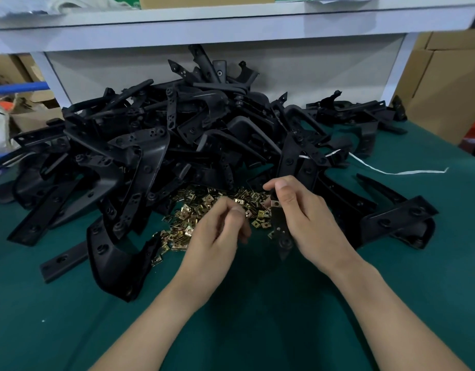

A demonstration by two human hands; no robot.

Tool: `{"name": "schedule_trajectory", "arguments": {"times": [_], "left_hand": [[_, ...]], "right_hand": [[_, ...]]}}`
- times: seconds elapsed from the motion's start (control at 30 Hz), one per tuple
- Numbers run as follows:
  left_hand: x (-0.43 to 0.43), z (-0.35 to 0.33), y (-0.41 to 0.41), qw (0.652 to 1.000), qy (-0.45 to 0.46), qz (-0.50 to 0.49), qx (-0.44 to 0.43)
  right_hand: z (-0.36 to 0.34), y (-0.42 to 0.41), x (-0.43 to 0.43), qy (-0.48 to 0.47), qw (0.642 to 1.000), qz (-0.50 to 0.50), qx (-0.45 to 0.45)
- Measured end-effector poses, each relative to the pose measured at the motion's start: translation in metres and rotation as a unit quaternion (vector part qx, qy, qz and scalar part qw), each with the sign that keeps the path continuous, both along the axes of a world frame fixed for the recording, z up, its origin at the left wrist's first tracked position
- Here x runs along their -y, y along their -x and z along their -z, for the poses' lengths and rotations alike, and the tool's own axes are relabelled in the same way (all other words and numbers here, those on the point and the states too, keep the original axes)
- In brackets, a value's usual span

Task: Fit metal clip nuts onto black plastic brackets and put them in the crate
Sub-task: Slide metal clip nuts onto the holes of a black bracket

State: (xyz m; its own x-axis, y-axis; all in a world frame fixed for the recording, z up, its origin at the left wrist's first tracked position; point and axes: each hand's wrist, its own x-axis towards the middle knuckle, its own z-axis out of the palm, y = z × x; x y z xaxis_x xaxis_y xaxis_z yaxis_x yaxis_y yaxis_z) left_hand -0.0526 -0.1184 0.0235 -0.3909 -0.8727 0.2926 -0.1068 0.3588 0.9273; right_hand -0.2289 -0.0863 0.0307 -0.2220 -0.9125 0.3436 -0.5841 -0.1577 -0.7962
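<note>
Presently, the right hand (308, 220) has its thumb and fingers curled round a narrow black bracket (279, 226), gripping it along its middle so that it stands nearly upright above the table. The thumb lies against the bracket's upper part. At that upper end one brass-coloured clip nut (276, 203) sits on the plastic, just beside the thumb. The bracket's lower end shows below the palm and points down toward the cloth.

The left hand (217, 231) is just to the left, apart from the bracket, with its fingers curled together toward the thumb. The fingertips are blurred, and whether they pinch a nut cannot be told. This hand hangs over the heap of loose clip nuts (188, 226), which lies on the green table cover (257, 317) beneath and beyond both hands.

Behind the heap and to both sides of it, a large pile of black brackets (177, 135) is stacked untidily, reaching back to the white shelf unit (231, 30). A white string (391, 171) trails from the pile across the cover on the right. Cardboard boxes (445, 84) stand beyond the table's right edge.
</note>
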Motion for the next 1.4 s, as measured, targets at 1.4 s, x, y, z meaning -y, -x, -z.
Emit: {"name": "schedule_trajectory", "arguments": {"times": [1.4], "left_hand": [[-0.0005,0.0033,0.0048,0.932,-0.291,0.145,-0.158]], "right_hand": [[0.0040,0.0023,0.0048,0.002,1.000,0.021,-0.017]]}}
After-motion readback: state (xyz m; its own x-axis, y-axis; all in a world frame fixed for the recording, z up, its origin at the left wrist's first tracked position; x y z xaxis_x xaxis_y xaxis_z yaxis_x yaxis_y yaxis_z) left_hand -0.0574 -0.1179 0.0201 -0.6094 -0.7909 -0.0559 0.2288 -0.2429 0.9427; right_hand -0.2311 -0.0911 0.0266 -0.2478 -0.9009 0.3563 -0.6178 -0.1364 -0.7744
